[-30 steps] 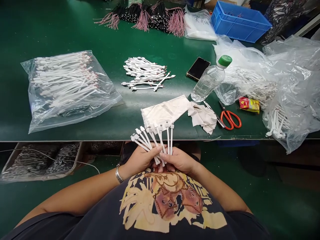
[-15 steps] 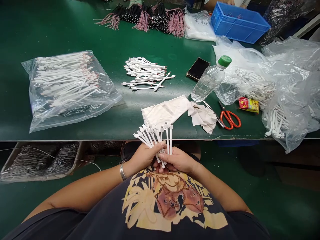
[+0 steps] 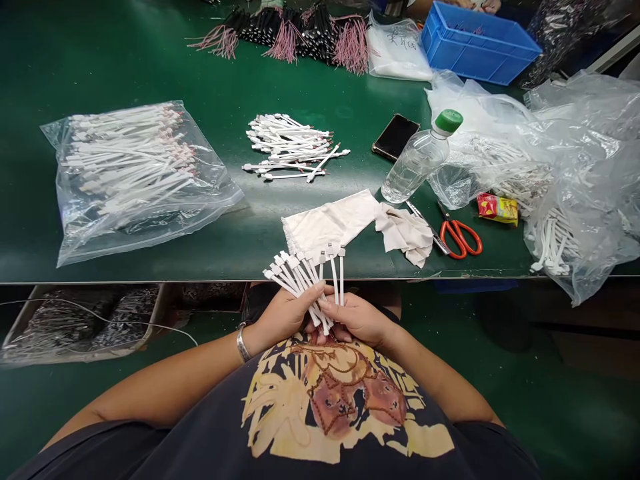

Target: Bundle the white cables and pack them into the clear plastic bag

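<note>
Just below the table edge, my left hand (image 3: 293, 310) is closed on a fan of short white cables (image 3: 293, 272), their flat connector heads pointing up and left. My right hand (image 3: 361, 319) meets it and pinches a few white cables (image 3: 341, 275) that stand more upright. The thumbs are close together over the bundle, and the lower cable ends show between the hands. Most fingertips are hidden behind the cables. Beyond the hands, a folded pale cloth (image 3: 330, 223) lies on the table, and farther back is a loose pile of similar white cables (image 3: 293, 147).
A clear bag of white cables (image 3: 133, 160) lies at left. To the right are a water bottle (image 3: 415, 163), phone (image 3: 396, 137), crumpled cloth (image 3: 405, 233), red-handled scissors (image 3: 460, 239) and plastic bags (image 3: 585, 153). A blue bin (image 3: 477, 50) and black-and-pink wire bundles (image 3: 290, 37) stand behind.
The fan of cables in my left hand has shifted slightly left and bunched. One cable by my right hand now leans further left. My hands stay together at the same place.
</note>
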Demonstrator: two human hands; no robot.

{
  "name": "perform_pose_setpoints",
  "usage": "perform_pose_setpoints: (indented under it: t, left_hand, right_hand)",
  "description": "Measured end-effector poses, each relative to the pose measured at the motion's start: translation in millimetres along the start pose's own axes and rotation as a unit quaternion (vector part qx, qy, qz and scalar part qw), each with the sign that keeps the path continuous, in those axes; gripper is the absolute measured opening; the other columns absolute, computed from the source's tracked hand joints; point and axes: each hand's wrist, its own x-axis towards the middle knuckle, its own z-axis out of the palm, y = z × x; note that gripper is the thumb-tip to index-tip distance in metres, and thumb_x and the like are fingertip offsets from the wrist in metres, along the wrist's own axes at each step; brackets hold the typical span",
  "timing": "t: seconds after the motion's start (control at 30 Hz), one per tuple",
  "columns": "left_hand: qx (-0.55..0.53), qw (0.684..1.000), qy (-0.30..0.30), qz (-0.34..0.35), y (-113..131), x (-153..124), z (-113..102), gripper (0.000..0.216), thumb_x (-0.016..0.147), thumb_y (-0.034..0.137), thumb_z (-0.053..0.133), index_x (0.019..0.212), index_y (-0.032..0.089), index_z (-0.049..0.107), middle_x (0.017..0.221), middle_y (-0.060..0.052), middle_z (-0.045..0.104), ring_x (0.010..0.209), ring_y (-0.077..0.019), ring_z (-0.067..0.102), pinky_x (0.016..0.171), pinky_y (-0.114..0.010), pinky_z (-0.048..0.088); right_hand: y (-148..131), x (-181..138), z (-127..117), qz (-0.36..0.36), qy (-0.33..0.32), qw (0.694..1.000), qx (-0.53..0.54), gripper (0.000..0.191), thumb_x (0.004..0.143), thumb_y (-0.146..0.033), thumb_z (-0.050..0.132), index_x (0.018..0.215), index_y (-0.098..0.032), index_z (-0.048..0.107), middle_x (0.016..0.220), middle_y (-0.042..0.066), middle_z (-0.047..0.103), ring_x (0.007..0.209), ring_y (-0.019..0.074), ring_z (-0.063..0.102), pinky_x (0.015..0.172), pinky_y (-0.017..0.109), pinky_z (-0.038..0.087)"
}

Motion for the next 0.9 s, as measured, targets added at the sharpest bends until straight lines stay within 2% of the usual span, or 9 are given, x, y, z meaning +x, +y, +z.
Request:
perform_pose_setpoints:
  t: [0.23,0.33,0.5,0.57,0.67,0.73,0.9]
  left_hand:
    - [0.013,1.000,0.014,0.015,2.2,-1.1,0.6,0.046,0.082,0.051,0.055,0.100,0.010,0.064,0.047,-0.001,0.060,0.037,-0.0090,0.047,0.037,-0.019,0.036]
    - [-0.008,1.000,0.018,0.017,0.9,-1.3,0.4,0.047,0.083,0.052,0.054,0.104,0.011,0.063,0.047,0.000,0.059,0.036,-0.0089,0.047,0.036,-0.018,0.035]
    - [-0.037,0.999,0.017,0.009,1.3,-0.9,0.9,0.046,0.083,0.052,0.053,0.106,0.013,0.061,0.049,0.001,0.059,0.036,-0.0084,0.046,0.035,-0.017,0.033]
    - [-0.009,1.000,0.007,0.008,2.8,-0.6,1.1,0.043,0.083,0.052,0.053,0.097,0.012,0.064,0.048,0.000,0.059,0.035,-0.0077,0.045,0.034,-0.017,0.032]
    - [0.037,0.999,-0.021,0.011,4.9,-0.8,1.5,0.044,0.083,0.052,0.052,0.074,0.011,0.064,0.044,-0.001,0.056,0.034,-0.0073,0.045,0.034,-0.016,0.031]
    - [0.043,0.999,-0.027,0.015,5.8,-1.3,1.6,0.045,0.084,0.052,0.051,0.069,0.011,0.063,0.044,-0.001,0.056,0.035,-0.0072,0.046,0.034,-0.016,0.031]
    - [0.024,0.998,-0.042,0.031,6.8,-2.2,-0.1,0.043,0.084,0.050,0.053,0.097,0.012,0.066,0.046,0.001,0.057,0.034,-0.0061,0.044,0.034,-0.015,0.031]
  right_hand:
    - [-0.1,-2.4,0.8,-0.007,-0.004,1.000,-0.007,0.053,0.081,-0.059,0.053,0.094,-0.009,0.066,0.071,0.008,0.068,0.051,0.0092,0.059,0.032,0.015,0.026]
    - [1.1,-2.3,0.2,-0.015,-0.007,1.000,0.001,0.053,0.081,-0.059,0.053,0.094,-0.009,0.066,0.074,0.009,0.069,0.050,0.0090,0.058,0.032,0.015,0.026]
    - [2.4,-1.3,-0.1,-0.023,-0.014,1.000,0.008,0.058,0.081,-0.062,0.050,0.096,-0.008,0.065,0.069,0.007,0.068,0.040,0.0056,0.048,0.031,0.016,0.026]
    - [1.8,-1.2,0.5,-0.029,-0.020,0.999,0.005,0.058,0.082,-0.062,0.048,0.096,-0.008,0.065,0.068,0.007,0.067,0.039,0.0055,0.046,0.031,0.016,0.025]
    - [0.4,-1.4,1.2,-0.033,-0.032,0.999,-0.005,0.060,0.083,-0.064,0.046,0.094,-0.008,0.065,0.068,0.007,0.067,0.037,0.0049,0.043,0.031,0.016,0.025]
    - [-0.2,-1.7,0.8,-0.041,-0.038,0.998,-0.008,0.061,0.081,-0.065,0.047,0.096,-0.008,0.065,0.069,0.008,0.067,0.037,0.0050,0.043,0.031,0.017,0.026]
    - [-0.1,-3.5,-2.0,-0.052,-0.056,0.997,-0.019,0.069,0.075,-0.072,0.048,0.095,-0.008,0.064,0.074,0.009,0.067,0.044,0.0073,0.050,0.036,0.017,0.032]
